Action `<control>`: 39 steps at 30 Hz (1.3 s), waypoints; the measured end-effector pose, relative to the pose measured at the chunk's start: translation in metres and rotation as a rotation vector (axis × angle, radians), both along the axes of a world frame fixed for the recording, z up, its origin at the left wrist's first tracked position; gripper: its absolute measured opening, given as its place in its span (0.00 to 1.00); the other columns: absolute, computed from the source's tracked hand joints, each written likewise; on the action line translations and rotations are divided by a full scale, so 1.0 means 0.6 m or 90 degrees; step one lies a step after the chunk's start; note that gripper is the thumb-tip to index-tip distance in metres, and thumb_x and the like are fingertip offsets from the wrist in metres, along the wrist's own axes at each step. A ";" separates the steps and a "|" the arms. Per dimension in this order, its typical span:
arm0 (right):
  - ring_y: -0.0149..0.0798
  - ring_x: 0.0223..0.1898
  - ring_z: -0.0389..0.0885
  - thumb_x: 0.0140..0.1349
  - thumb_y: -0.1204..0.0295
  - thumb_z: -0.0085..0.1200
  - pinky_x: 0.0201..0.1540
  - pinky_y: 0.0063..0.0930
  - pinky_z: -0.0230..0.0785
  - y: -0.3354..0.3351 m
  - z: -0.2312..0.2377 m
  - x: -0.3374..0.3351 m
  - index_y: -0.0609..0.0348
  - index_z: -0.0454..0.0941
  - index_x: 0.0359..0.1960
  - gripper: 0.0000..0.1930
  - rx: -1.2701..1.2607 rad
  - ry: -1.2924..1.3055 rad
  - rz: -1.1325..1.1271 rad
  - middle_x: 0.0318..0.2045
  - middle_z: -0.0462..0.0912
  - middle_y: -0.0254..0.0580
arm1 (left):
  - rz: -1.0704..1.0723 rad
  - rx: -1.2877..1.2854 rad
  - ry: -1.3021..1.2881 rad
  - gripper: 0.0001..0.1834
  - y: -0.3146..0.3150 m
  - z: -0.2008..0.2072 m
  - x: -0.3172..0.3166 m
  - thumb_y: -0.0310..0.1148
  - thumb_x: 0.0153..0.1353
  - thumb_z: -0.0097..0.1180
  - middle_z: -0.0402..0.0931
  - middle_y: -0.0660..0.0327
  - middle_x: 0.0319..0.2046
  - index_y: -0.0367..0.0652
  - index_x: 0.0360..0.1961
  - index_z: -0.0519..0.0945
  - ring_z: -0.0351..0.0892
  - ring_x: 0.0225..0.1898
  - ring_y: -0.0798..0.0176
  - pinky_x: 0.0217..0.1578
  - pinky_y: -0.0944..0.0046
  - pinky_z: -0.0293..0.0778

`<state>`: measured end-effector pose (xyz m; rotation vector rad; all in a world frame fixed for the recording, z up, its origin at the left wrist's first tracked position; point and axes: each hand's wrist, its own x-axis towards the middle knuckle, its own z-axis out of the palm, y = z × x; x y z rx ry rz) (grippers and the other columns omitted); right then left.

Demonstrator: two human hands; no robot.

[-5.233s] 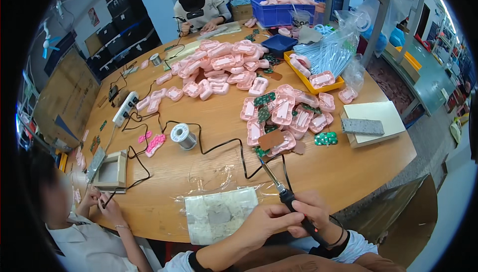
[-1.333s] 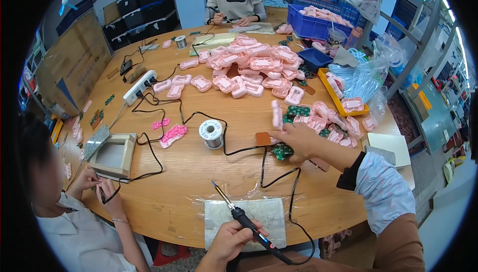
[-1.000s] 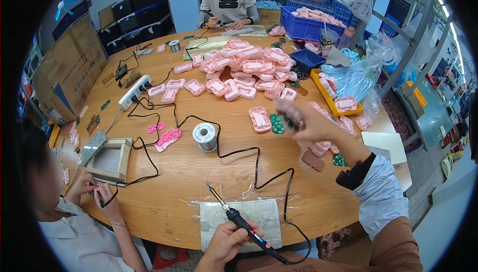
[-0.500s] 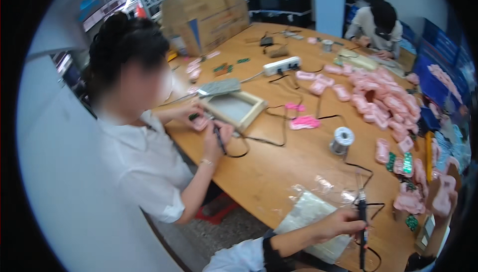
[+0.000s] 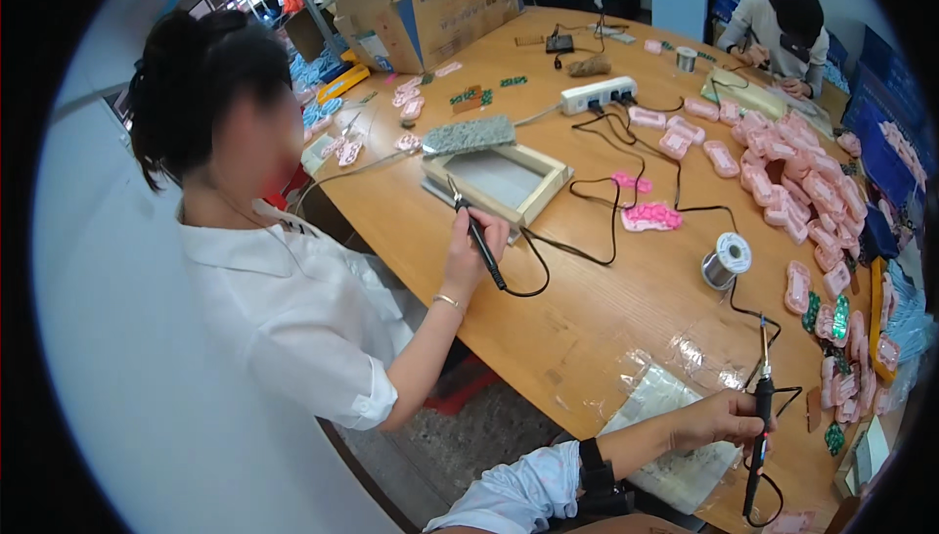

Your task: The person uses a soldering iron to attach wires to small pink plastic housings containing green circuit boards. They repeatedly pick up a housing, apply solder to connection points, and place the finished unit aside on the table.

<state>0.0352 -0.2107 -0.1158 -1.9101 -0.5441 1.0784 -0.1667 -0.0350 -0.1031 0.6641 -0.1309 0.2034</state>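
My left hand (image 5: 729, 419) comes in from the lower edge, its wrist in a black band. Its fingers close round the black handle of a soldering iron (image 5: 764, 407), whose metal tip points away from me over the table. Under my forearm lies a clear plastic-wrapped pale sheet (image 5: 675, 392). Beyond the iron's tip stands a spool of solder wire (image 5: 727, 260). To the right of the iron are pink plastic shells (image 5: 798, 287) and green circuit boards (image 5: 834, 438). I do not see my right hand.
At the left, a co-worker in a white shirt (image 5: 293, 329) holds another soldering iron (image 5: 479, 241) by a wooden frame (image 5: 523, 187). A white power strip (image 5: 599, 95), black cords and a heap of pink shells (image 5: 792, 182) lie beyond. Another person (image 5: 782, 35) works at the far right.
The view has shifted, so the table sits further right. The co-worker's soldering iron is raised, tip up. A large pink piece at the right edge no longer shows. My left hand keeps its iron.
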 end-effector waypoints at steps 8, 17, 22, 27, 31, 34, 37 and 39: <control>0.31 0.35 0.80 0.61 0.60 0.54 0.36 0.25 0.75 -0.036 -0.099 -0.048 0.62 0.68 0.56 0.26 -0.080 0.017 0.057 0.37 0.80 0.38 | -0.029 0.025 0.011 0.16 -0.002 0.001 -0.003 0.37 0.61 0.59 0.81 0.57 0.36 0.37 0.46 0.77 0.80 0.37 0.66 0.38 0.67 0.74; 0.31 0.36 0.80 0.62 0.60 0.53 0.38 0.24 0.74 -0.102 -0.136 -0.041 0.61 0.68 0.57 0.26 -0.137 0.028 0.056 0.38 0.81 0.38 | -0.034 0.020 0.013 0.19 -0.004 0.000 -0.005 0.39 0.59 0.62 0.81 0.56 0.36 0.36 0.45 0.78 0.79 0.36 0.67 0.36 0.71 0.71; 0.30 0.37 0.80 0.63 0.59 0.53 0.39 0.24 0.74 -0.139 -0.146 -0.038 0.61 0.68 0.58 0.26 -0.172 0.033 0.060 0.39 0.81 0.37 | -0.025 0.026 0.036 0.18 -0.003 0.007 -0.015 0.38 0.60 0.60 0.80 0.54 0.40 0.36 0.46 0.77 0.79 0.41 0.61 0.42 0.64 0.74; 0.30 0.37 0.79 0.64 0.59 0.53 0.40 0.23 0.74 -0.200 -0.167 -0.035 0.60 0.69 0.59 0.26 -0.231 0.043 0.079 0.40 0.81 0.37 | 0.001 0.013 0.062 0.18 -0.010 0.008 -0.039 0.37 0.64 0.57 0.78 0.56 0.44 0.36 0.49 0.75 0.78 0.45 0.59 0.45 0.59 0.74; 0.29 0.38 0.79 0.65 0.59 0.53 0.40 0.23 0.74 -0.270 -0.189 -0.023 0.60 0.69 0.60 0.26 -0.311 0.083 0.110 0.40 0.81 0.37 | 0.032 -0.006 0.093 0.19 -0.017 0.010 -0.066 0.35 0.64 0.56 0.78 0.50 0.45 0.34 0.52 0.74 0.78 0.47 0.56 0.47 0.57 0.73; 0.29 0.39 0.79 0.65 0.58 0.53 0.41 0.22 0.74 -0.323 -0.183 -0.020 0.60 0.69 0.60 0.26 -0.405 0.132 0.132 0.41 0.81 0.37 | 0.050 -0.036 0.141 0.18 -0.021 0.011 -0.086 0.33 0.60 0.61 0.78 0.50 0.44 0.32 0.47 0.76 0.79 0.49 0.50 0.53 0.52 0.72; 0.29 0.39 0.79 0.66 0.58 0.52 0.41 0.22 0.74 -0.354 -0.129 -0.024 0.59 0.69 0.60 0.26 -0.584 0.253 0.229 0.41 0.81 0.36 | 0.079 -0.023 0.106 0.19 -0.022 0.009 -0.101 0.31 0.62 0.58 0.78 0.46 0.45 0.31 0.51 0.75 0.78 0.49 0.51 0.50 0.54 0.73; 0.28 0.39 0.79 0.66 0.58 0.52 0.42 0.22 0.74 -0.351 -0.061 -0.023 0.59 0.69 0.61 0.26 -0.672 0.368 0.383 0.42 0.81 0.36 | 0.092 -0.039 0.099 0.19 -0.023 0.005 -0.110 0.30 0.60 0.59 0.78 0.48 0.45 0.29 0.50 0.75 0.78 0.50 0.47 0.55 0.48 0.70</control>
